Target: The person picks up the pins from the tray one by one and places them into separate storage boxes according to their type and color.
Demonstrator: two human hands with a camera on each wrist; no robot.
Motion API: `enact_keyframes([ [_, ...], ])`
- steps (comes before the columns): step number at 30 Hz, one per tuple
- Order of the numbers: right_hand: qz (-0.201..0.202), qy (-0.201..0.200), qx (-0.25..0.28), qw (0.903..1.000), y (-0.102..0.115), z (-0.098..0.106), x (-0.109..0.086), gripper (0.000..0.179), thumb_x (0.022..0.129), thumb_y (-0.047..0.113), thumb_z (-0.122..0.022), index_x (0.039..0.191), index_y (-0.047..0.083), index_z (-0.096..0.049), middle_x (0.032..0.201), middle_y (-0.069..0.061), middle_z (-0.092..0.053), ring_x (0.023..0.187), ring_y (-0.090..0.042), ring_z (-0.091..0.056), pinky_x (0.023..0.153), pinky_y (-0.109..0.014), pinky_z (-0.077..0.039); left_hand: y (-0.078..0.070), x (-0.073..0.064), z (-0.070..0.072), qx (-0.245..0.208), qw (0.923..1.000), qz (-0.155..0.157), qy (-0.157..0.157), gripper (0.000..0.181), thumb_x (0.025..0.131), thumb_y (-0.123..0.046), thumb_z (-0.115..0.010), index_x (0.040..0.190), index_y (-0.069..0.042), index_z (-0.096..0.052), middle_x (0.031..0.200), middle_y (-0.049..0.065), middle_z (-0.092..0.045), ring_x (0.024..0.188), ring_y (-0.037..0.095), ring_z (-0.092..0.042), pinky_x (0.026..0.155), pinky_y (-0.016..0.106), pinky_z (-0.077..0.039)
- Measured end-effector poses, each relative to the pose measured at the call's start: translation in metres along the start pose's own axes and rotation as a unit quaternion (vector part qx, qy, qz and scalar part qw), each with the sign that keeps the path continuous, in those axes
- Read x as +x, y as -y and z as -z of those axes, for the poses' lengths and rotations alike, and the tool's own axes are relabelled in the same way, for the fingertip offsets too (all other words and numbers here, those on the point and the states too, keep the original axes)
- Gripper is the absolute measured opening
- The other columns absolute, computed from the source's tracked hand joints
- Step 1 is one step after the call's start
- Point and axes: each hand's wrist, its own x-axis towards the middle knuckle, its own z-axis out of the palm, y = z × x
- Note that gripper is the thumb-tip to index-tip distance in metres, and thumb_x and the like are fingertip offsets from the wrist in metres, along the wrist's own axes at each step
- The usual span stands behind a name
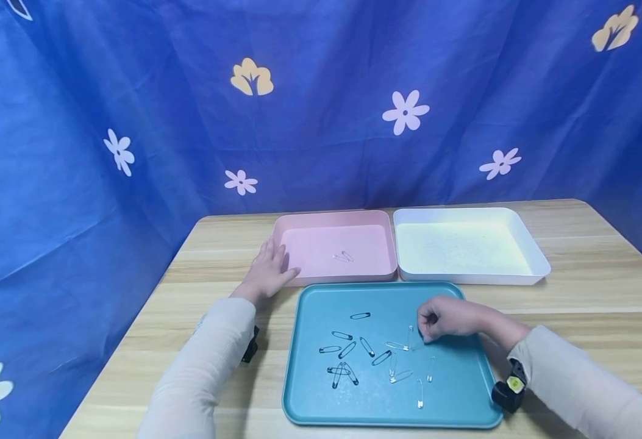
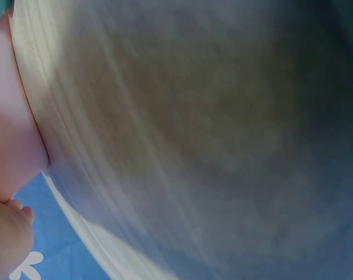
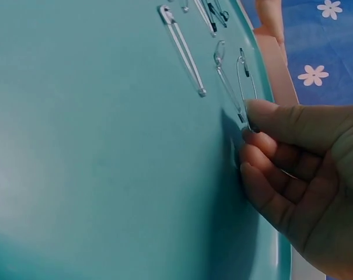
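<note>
My right hand (image 1: 445, 318) is over the right part of a teal tray (image 1: 386, 414). Thumb and forefinger pinch a thin safety pin (image 3: 246, 76), seen best in the right wrist view; another silver pin (image 3: 226, 81) lies just beside it. Several silver safety pins (image 1: 420, 395) lie near this hand, and several black ones (image 1: 381, 358) are spread over the tray's left and middle. My left hand (image 1: 268, 271), fingers spread, rests at the left edge of a pink tray (image 1: 331, 219). Only part of that hand (image 2: 10, 239) enters the left wrist view.
Silver safety pins (image 1: 344, 256) lie inside the pink tray. To its right stands a white tray (image 1: 469, 277), close behind the teal one. All three sit on a wooden table (image 1: 600, 256), with a blue flowered cloth (image 1: 321, 122) hanging behind.
</note>
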Motion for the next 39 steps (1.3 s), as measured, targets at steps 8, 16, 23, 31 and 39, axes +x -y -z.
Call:
enact_keyframes([
  [8, -0.009, -0.027, 0.02, 0.9994, 0.001, 0.003, 0.003, 0.008, 0.076, 0.006, -0.06, 0.071, 0.01, -0.056, 0.064, 0.005, -0.052, 0.058, -0.009, -0.046, 0.053, -0.021, -0.038, -0.001, 0.0, 0.0, -0.002, 1.0, 0.002, 0.002, 0.078, 0.084, -0.05, -0.039, 0.135, 0.004, -0.016, 0.138, 0.028, 0.001, 0.126, 0.039, 0.002, 0.1, 0.049, -0.006],
  [16, -0.008, -0.077, 0.046, 0.9959, 0.002, 0.004, 0.009, 0.006, 0.077, 0.011, -0.062, 0.072, 0.01, -0.058, 0.062, 0.003, -0.051, 0.056, -0.011, -0.046, 0.05, -0.024, -0.04, -0.001, 0.001, 0.0, -0.003, 1.0, 0.003, 0.003, 0.076, 0.085, -0.049, -0.039, 0.135, 0.004, -0.016, 0.138, 0.028, 0.002, 0.126, 0.04, 0.003, 0.1, 0.05, -0.006],
  [23, -0.008, -0.105, 0.075, 0.9916, 0.006, 0.005, 0.016, 0.005, 0.077, 0.009, -0.062, 0.074, 0.007, -0.059, 0.066, 0.0, -0.054, 0.061, -0.014, -0.048, 0.053, -0.026, -0.042, 0.0, 0.001, 0.0, 0.001, 1.0, 0.005, 0.007, 0.077, 0.084, -0.05, -0.038, 0.136, 0.003, -0.016, 0.138, 0.028, 0.003, 0.126, 0.04, 0.002, 0.1, 0.05, -0.007],
  [31, -0.023, -0.138, 0.102, 0.9849, 0.009, 0.006, 0.032, 0.008, 0.078, 0.009, -0.061, 0.08, 0.001, -0.061, 0.069, -0.001, -0.056, 0.064, -0.018, -0.051, 0.058, -0.032, -0.043, 0.0, 0.0, 0.0, -0.004, 1.0, 0.001, -0.001, 0.077, 0.084, -0.048, -0.04, 0.135, 0.004, -0.017, 0.138, 0.029, 0.002, 0.125, 0.041, 0.001, 0.099, 0.051, -0.007],
  [39, -0.021, -0.184, 0.154, 0.9707, 0.014, 0.008, 0.049, 0.013, 0.078, 0.004, -0.06, 0.086, -0.007, -0.06, 0.071, -0.003, -0.057, 0.066, -0.018, -0.053, 0.064, -0.034, -0.046, -0.001, 0.001, 0.0, -0.002, 1.0, 0.006, 0.004, 0.076, 0.084, -0.049, -0.039, 0.135, 0.003, -0.017, 0.138, 0.028, 0.002, 0.126, 0.04, 0.002, 0.1, 0.05, -0.007],
])
